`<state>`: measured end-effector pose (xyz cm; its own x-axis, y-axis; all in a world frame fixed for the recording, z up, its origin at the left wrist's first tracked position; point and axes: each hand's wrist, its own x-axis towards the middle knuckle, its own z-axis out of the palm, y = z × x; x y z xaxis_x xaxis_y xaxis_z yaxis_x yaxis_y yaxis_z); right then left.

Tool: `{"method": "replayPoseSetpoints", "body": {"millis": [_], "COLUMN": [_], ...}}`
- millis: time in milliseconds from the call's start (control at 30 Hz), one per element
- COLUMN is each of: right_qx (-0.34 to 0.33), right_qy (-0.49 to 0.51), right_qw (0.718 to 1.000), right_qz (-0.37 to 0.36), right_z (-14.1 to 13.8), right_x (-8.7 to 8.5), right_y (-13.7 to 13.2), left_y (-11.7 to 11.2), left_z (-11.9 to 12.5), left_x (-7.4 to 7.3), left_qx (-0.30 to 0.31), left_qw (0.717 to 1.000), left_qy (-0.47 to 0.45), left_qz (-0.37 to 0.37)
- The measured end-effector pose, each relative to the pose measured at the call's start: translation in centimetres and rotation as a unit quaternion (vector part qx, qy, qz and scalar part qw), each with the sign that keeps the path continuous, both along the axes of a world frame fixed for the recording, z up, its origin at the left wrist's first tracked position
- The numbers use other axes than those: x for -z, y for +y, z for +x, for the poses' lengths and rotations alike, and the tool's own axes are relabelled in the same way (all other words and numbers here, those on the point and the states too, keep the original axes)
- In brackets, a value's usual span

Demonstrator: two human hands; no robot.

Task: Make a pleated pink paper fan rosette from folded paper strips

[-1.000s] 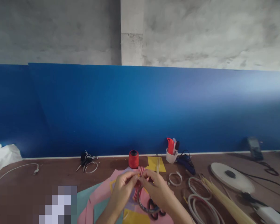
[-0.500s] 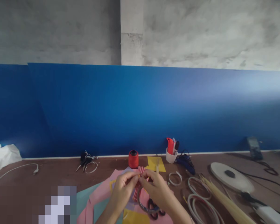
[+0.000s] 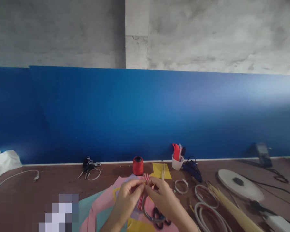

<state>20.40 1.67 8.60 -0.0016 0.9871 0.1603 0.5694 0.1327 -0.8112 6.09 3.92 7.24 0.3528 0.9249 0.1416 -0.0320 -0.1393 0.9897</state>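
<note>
My left hand (image 3: 130, 196) and my right hand (image 3: 160, 195) meet over the papers, thumbs and forefingers pinched together at the middle of a pleated pink paper strip (image 3: 145, 176). The strip stands up above the fingers, and its lower end shows between the hands. What the fingertips cover at the pinch is hidden. A grey curved loop (image 3: 147, 215) hangs below my right hand. Partly behind that hand lies a pair of scissors (image 3: 157, 212) with dark handles. Under both hands are pink paper (image 3: 102, 198), teal paper (image 3: 85, 206) and yellow paper (image 3: 139, 226).
Behind the hands stand a red thread spool (image 3: 138, 166) and a white cup (image 3: 177, 162) of pens. On the right lie coiled tubing (image 3: 200, 214), a straw-coloured bundle (image 3: 232, 206) and a white oval device (image 3: 240, 183). Pliers (image 3: 87, 169) lie to the left, before a blue partition (image 3: 135, 112).
Both hands keep their pinch on the pleated paper, with only tiny finger shifts. The whole view has moved down very slightly.
</note>
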Motion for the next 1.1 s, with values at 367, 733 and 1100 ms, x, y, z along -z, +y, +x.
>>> {"method": "replayPoseSetpoints", "body": {"millis": [367,733,1100], "right_qx": [-0.006,0.028,0.048], "right_qy": [0.003,-0.052,-0.057], "right_qw": [1.000,0.998,0.997], "right_qz": [-0.008,-0.032,-0.034], "right_z": [-0.1,0.1,0.8], "right_x": [-0.3,-0.5,0.1], "right_y": [-0.1,-0.6,-0.5], "left_y": [0.3,1.0,1.8], "left_z": [-0.4,-1.6,-2.4], "left_x": [0.3,0.8,0.5], "left_qx": [-0.084,-0.172,-0.186], "left_qw": [0.991,0.971,0.982], "left_qy": [0.078,0.100,-0.009], "left_qz": [0.071,0.132,0.045]}}
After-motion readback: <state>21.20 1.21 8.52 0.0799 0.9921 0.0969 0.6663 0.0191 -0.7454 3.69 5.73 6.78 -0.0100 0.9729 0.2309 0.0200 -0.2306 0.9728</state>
